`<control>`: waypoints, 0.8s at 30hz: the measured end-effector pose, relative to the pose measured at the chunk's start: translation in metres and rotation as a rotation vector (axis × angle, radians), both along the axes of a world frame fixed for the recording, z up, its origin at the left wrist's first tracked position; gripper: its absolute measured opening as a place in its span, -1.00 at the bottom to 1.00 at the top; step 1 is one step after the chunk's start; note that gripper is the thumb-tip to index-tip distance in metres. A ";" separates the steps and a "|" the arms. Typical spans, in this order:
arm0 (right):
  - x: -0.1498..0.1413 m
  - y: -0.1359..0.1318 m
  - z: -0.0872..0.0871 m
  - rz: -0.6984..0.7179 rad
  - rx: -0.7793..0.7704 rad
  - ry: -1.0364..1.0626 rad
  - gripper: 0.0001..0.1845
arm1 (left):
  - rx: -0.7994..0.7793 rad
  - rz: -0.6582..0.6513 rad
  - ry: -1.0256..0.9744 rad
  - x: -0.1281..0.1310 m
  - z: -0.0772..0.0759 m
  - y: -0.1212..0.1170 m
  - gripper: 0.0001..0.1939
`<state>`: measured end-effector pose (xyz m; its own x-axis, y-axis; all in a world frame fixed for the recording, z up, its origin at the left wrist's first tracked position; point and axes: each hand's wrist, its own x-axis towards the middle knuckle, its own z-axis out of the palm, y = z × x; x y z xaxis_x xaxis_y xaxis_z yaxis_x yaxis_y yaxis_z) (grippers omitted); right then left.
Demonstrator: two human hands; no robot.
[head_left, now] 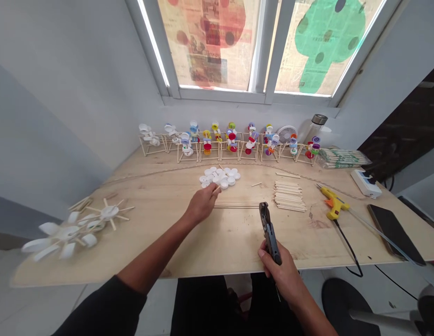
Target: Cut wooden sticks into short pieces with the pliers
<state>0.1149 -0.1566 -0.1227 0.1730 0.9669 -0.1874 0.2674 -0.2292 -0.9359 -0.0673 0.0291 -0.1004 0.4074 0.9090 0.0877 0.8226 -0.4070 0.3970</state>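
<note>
My left hand (202, 204) is closed in a pinch over the table, with the short pale tip of a wooden stick (217, 189) showing at its fingers. Just right of it, several long thin wooden sticks (238, 204) lie side by side on the wood. A heap of white bottle caps (220, 176) is right behind the hand. Dark grey cutting pliers (268, 228) are gripped in my right hand (282, 268) near the front edge, jaws pointing away from me. The jaws are beside the right ends of the long sticks.
Cut sticks (289, 195) lie in a stack at right, near a yellow glue gun (332, 203), a phone (395, 233) and a power strip (366, 183). Small stick frames with coloured caps (232, 142) line the back. White-cap wheels (68, 233) lie at left.
</note>
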 end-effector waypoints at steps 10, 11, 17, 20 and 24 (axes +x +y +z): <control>0.000 0.006 -0.001 -0.001 -0.037 0.184 -0.72 | 0.074 -0.022 0.197 0.010 0.020 0.096 -0.77; 0.000 0.006 -0.001 0.006 -0.042 0.191 -0.71 | 0.075 -0.034 0.221 0.012 0.020 0.103 -0.78; 0.001 0.009 -0.014 -0.004 -0.046 0.229 -0.60 | 0.063 -0.118 0.348 0.026 0.014 0.141 -0.82; 0.000 0.010 -0.022 -0.036 -0.063 0.258 -0.52 | 0.046 -0.170 0.403 0.032 0.010 0.157 -0.82; 0.000 0.011 -0.027 -0.130 -0.132 0.268 -0.45 | 0.008 -0.233 0.478 0.036 0.006 0.172 -0.87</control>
